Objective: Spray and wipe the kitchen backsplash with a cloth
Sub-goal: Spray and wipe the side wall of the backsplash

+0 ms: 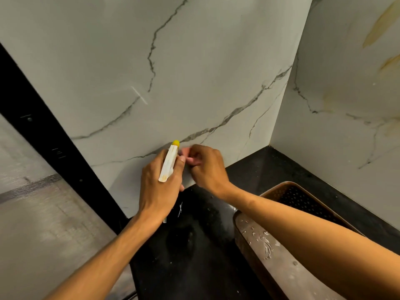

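Observation:
A white marble-look backsplash [194,72] with grey veins fills the upper view and meets a second wall panel [337,105] in a corner at the right. My left hand [158,187] grips a white spray bottle head [168,164] with a yellow nozzle tip [175,143], pointed at the backsplash just above the counter. My right hand [207,167] is right beside the nozzle, fingers curled and pinching something small and pinkish [190,158] that my fingers mostly cover; I cannot tell whether it is a cloth. The bottle's body is hidden under my left hand.
A black countertop [194,245] runs below the backsplash. A brown perforated basket [298,198] over a wet metal sink surface [270,256] sits at the right, under my right forearm. A black vertical strip [54,144] and a grey panel [32,213] lie to the left.

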